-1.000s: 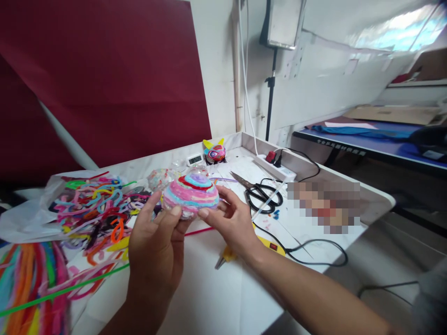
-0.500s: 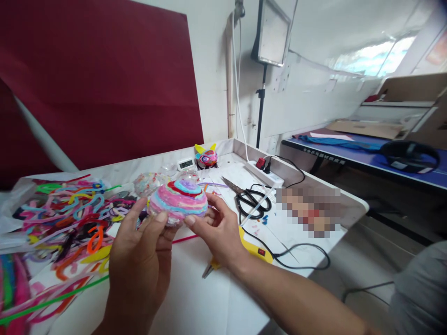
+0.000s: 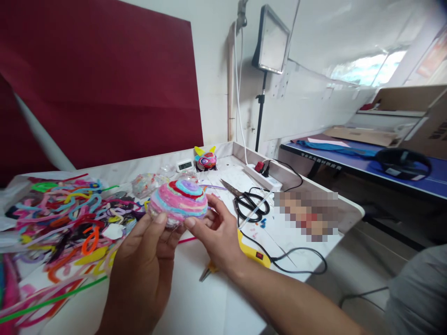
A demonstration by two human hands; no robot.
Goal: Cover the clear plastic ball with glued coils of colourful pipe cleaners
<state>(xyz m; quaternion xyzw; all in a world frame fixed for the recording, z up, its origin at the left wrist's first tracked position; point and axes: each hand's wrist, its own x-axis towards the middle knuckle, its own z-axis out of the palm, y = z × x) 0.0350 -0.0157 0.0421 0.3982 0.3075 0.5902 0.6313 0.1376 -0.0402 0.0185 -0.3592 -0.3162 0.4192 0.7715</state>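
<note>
I hold a round ball wrapped in pink, blue, purple and red pipe cleaners [image 3: 179,200] above the white table [image 3: 209,298]. My left hand [image 3: 146,265] grips it from below and the left, thumb on its lower edge. My right hand [image 3: 218,230] pinches its right side with thumb and fingers. Behind the ball lies a clear plastic ball [image 3: 146,184] with bits of colour on it.
A heap of loose coloured pipe cleaners [image 3: 70,214] covers the table's left. Black scissors [image 3: 249,202], a yellow glue gun [image 3: 253,249] with a black cable, a power strip [image 3: 263,174], a small clock [image 3: 184,164] and a finished horned figure [image 3: 206,159] lie on the right and back. A red board stands behind.
The view has shifted a little; both hands keep their hold on the wrapped ball, which has turned only slightly.
</note>
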